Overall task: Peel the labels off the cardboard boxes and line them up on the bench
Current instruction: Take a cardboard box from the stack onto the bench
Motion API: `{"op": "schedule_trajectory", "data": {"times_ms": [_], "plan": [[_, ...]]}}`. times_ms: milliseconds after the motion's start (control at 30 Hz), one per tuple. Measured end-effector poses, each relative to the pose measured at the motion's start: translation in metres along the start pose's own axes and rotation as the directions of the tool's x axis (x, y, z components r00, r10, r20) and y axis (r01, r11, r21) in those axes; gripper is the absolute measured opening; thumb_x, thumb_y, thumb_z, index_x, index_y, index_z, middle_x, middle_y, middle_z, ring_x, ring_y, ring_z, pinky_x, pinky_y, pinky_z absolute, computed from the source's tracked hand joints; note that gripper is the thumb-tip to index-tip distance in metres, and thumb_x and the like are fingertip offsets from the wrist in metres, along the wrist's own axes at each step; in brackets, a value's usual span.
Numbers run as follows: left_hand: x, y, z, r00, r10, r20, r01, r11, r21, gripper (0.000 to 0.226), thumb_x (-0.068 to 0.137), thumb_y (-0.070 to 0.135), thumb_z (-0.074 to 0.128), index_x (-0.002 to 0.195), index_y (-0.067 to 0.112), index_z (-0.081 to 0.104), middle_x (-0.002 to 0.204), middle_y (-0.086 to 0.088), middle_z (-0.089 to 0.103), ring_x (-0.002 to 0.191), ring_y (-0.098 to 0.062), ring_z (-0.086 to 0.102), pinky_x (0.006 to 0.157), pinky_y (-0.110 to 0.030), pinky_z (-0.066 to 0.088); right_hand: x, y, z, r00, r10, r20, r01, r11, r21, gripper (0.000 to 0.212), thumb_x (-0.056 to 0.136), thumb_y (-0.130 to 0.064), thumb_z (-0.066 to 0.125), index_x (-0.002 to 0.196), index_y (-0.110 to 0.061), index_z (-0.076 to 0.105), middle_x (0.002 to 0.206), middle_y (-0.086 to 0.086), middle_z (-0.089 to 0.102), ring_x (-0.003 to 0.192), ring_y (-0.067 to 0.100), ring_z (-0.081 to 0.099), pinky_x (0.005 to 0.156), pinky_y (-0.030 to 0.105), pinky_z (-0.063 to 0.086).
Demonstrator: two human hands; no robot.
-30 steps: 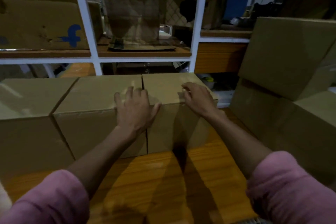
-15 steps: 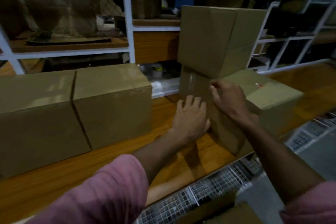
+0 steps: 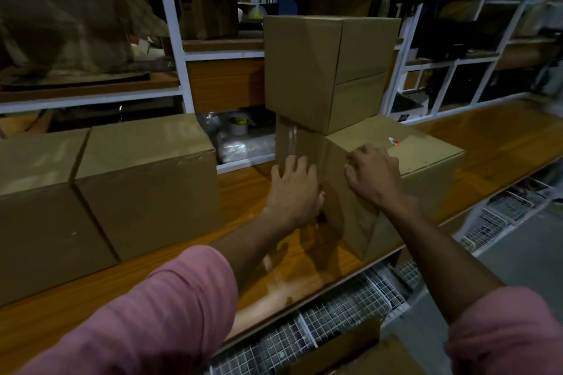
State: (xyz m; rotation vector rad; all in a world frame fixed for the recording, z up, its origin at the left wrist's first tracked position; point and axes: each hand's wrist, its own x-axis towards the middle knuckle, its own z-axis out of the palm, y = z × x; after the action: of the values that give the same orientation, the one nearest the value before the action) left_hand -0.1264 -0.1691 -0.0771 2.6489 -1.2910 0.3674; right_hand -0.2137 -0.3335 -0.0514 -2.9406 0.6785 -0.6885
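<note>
The lower cardboard box (image 3: 380, 179) on the bench (image 3: 304, 259) is pressed by flat fingers: the left hand (image 3: 294, 192) on its left face, the right hand (image 3: 374, 173) over its top edge, presumably for sliding. Atop it a second box (image 3: 329, 70) is stacked; left of it two aligned boxes (image 3: 146, 179) are stood.

— What do the hands touch?
— The left hand (image 3: 294, 189) lies flat against the left face of a plain brown cardboard box (image 3: 426, 167) on the glossy orange wooden bench (image 3: 502, 137). The right hand (image 3: 373, 175) rests on its top near edge.
— Anything on it?
— Another brown cardboard carton (image 3: 320, 70) stands on its far end. Two more brown boxes (image 3: 106, 186) sit side by side, touching, well to the left.
</note>
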Motion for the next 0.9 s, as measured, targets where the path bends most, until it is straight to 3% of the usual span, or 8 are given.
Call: {"op": "schedule_trajectory", "data": {"times_ms": [233,433,667,767,900], "plan": [[0.014,-0.017,-0.005,0.998,-0.067,0.007,0.067,0.997,-0.023,0.064,0.097,0.053,0.052,0.147,0.017,0.037,0.16,-0.012,0.029,0.15,-0.034,0.019,0.119,-0.062,0.024,0.007,-0.01,0.0,0.999,0.048,0.025,-0.048,0.999,-0.012,0.043,0.101,-0.04,0.049,0.137,-0.019,0.058,0.136,0.009,0.057,0.125,0.031,0.05,0.102,0.049,0.039],[0.035,-0.056,-0.011,0.991,-0.13,-0.034,0.129,0.991,-0.029,0.063,0.096,0.053,0.053,0.145,0.016,0.038,0.154,-0.012,0.035,0.145,-0.033,0.028,0.114,-0.059,0.029,0.039,-0.036,0.002,0.996,0.088,0.03,-0.091,0.984,0.152,0.049,0.101,-0.038,0.053,0.142,-0.01,0.048,0.138,0.017,0.055,0.127,0.035,0.051,0.103,0.049,0.042],[0.087,-0.1,-0.022,0.98,-0.199,-0.028,0.193,0.97,-0.151,0.074,0.095,0.044,0.058,0.153,0.011,0.025,0.156,-0.015,0.029,0.143,-0.036,0.025,0.112,-0.057,0.03,0.093,-0.056,0.014,0.965,0.259,-0.04,-0.229,0.909,0.35,0.064,0.099,-0.044,0.059,0.142,-0.001,0.04,0.136,0.023,0.054,0.125,0.038,0.053,0.098,0.048,0.05],[0.118,-0.114,-0.021,0.974,-0.222,-0.037,0.21,0.954,-0.213,0.079,0.096,0.046,0.057,0.155,0.01,0.02,0.156,-0.015,0.028,0.143,-0.037,0.024,0.112,-0.055,0.03,0.116,-0.059,0.025,0.946,0.313,-0.085,-0.257,0.883,0.393,0.075,0.099,-0.045,0.059,0.153,-0.001,0.029,0.15,0.023,0.043,0.139,0.039,0.042,0.109,0.049,0.041],[0.167,-0.133,-0.015,0.957,-0.29,0.017,0.274,0.883,-0.382,0.089,0.094,0.045,0.062,0.159,0.011,0.01,0.161,-0.013,0.022,0.148,-0.038,0.016,0.117,-0.059,0.025,0.139,-0.063,0.041,0.883,0.437,-0.171,-0.338,0.846,0.413,0.084,0.099,-0.05,0.057,0.158,-0.006,0.016,0.157,0.025,0.025,0.143,0.042,0.029,0.111,0.049,0.035]]}}
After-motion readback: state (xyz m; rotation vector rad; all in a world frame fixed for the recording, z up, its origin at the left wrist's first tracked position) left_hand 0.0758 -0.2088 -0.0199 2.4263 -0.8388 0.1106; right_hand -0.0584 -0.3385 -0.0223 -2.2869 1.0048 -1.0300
